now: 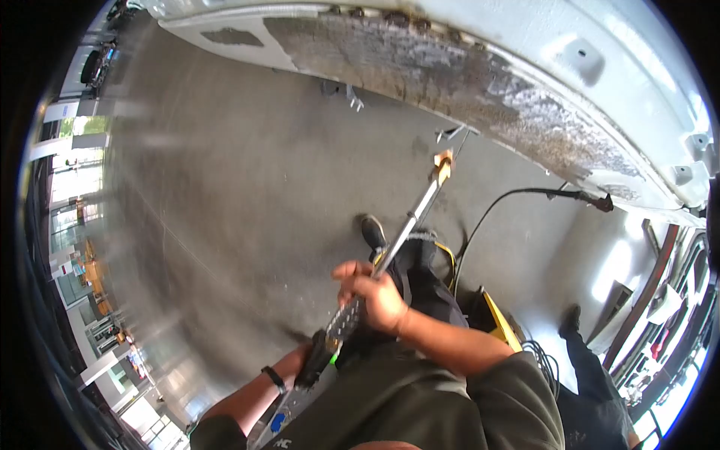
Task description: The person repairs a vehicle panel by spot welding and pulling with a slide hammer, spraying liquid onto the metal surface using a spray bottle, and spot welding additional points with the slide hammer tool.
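Observation:
A long tool with a bright metal shaft [420,206] runs up from my waist toward a worn vehicle panel [420,71]. Its far end carries a yellow and copper-coloured tip [444,166], near the panel's lower edge; whether they touch I cannot tell. My right hand [375,296] is closed around the shaft, slightly blurred. Below it is a perforated metal part [343,322]. My left hand [307,364] lies lower, at the tool's black rear end, largely in shadow; it appears closed around that part. Paint is stripped from the panel, leaving grey and brown metal.
A dark cable [495,202] loops from the panel to the floor, beside a yellow and black unit [499,319]. Small metal pieces [450,135] stick out under the panel edge. At the lower right is another person's leg [589,364], near a cluttered rack [660,315].

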### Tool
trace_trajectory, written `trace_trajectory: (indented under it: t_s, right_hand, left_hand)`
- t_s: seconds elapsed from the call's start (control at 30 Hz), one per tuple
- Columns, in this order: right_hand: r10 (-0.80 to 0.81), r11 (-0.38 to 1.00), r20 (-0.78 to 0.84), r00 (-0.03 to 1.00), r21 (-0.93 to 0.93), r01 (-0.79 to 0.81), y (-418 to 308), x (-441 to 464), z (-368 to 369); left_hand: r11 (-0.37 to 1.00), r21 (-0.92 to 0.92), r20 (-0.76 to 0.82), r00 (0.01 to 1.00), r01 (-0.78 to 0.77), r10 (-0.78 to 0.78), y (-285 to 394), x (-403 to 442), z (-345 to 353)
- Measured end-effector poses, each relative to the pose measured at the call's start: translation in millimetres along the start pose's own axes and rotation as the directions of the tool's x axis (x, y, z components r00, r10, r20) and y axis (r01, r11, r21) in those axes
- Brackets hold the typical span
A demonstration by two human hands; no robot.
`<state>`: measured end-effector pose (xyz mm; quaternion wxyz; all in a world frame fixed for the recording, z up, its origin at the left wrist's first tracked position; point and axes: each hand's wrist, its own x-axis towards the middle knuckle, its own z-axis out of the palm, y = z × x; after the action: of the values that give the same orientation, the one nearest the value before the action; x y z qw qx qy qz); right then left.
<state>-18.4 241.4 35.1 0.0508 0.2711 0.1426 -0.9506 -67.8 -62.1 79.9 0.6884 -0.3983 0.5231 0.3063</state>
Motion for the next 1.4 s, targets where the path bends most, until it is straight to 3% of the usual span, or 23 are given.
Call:
trace_trajectory:
  t_s: [0.33, 0.43, 0.73, 0.93, 1.0, 1.1, 1.2, 1.23, 1.3, 1.33, 1.37, 1.4]
  right_hand:
    - [-0.067, 0.997, 0.011, 0.998, -0.029, 0.068, -55, 20, -2]
    - [-0.069, 0.997, 0.014, 0.998, -0.018, 0.069, -57, 19, -3]
    - [-0.069, 0.997, 0.021, 0.997, -0.035, 0.070, -60, 17, -3]
    - [-0.063, 0.997, 0.019, 0.998, -0.044, 0.064, -62, 17, -6]
    - [-0.074, 0.997, 0.023, 0.997, -0.017, 0.074, -66, 17, -10]
    - [-0.220, 0.952, 0.075, 0.973, -0.199, 0.231, -116, 36, -32]
    - [-0.275, 0.952, 0.118, 0.954, -0.103, 0.287, -190, 75, -52]
    - [-0.276, 0.960, 0.060, 0.959, -0.019, 0.278, -198, 77, -49]
    - [-0.272, 0.939, -0.021, 0.962, -0.224, 0.260, -164, 53, -35]
    - [-0.460, 0.857, 0.127, 0.879, -0.195, 0.476, -106, 44, -37]
    - [-0.418, 0.843, 0.246, 0.875, -0.254, 0.474, -58, 27, -32]
    - [-0.294, 0.941, 0.132, 0.947, -0.137, 0.311, -30, 13, -18]
  left_hand:
    - [0.974, 0.107, 0.035, 0.980, -0.198, 0.195, 41, -7, 59]
    - [0.970, 0.135, 0.104, 0.976, -0.203, 0.190, 41, -2, 55]
    - [0.983, 0.029, 0.057, 0.982, -0.180, 0.178, 32, 1, 56]
    - [0.970, 0.126, 0.174, 0.968, -0.207, 0.184, 36, 0, 54]
    - [0.976, 0.026, 0.070, 0.975, -0.215, 0.213, 28, 5, 55]
    - [0.975, 0.020, -0.002, 0.975, -0.221, 0.221, 20, -4, 61]
    - [0.966, 0.063, -0.022, 0.967, -0.251, 0.253, 9, 5, 49]
    - [0.962, 0.076, -0.034, 0.964, -0.261, 0.264, 6, 4, 47]
    - [0.967, -0.009, -0.023, 0.967, -0.254, 0.254, 9, -8, 52]
    - [0.965, -0.016, -0.010, 0.965, -0.262, 0.262, 12, -17, 55]
    - [0.962, -0.022, 0.002, 0.962, -0.274, 0.274, 17, -19, 56]
    - [0.972, -0.002, -0.001, 0.972, -0.235, 0.235, 18, -18, 53]
